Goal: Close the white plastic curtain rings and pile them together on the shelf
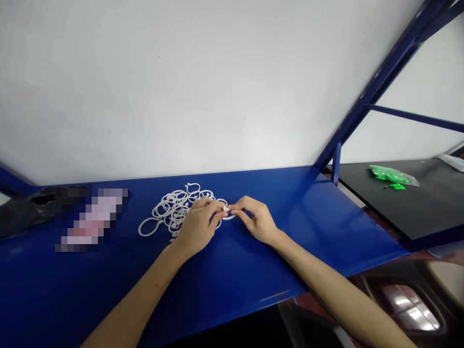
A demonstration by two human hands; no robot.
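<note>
Head view, looking forward and down onto a blue surface (304, 217). Pinching a white ring (226, 209) by its small end between thumb and fingertips of the left grip (199, 224) — and pinching at the same spot from the other side with thumb and fingertips of the right grip (255, 217). Held at the right-hand fringe of a tangled pile of white rings (177, 211), nearer the back edge than the front; too small to tell whether fastened. Overlapping loosely in the pile, with one loop (147, 235) lying out toward the left edge. At the back left corner, a dark crumpled item (25, 212) — just beside it, a pixelated pale item (97, 212). Past the right edge, on a black surface (427, 208), a clear bag (393, 175) with green contents, plus loose green pieces (397, 186) next to it.
</note>
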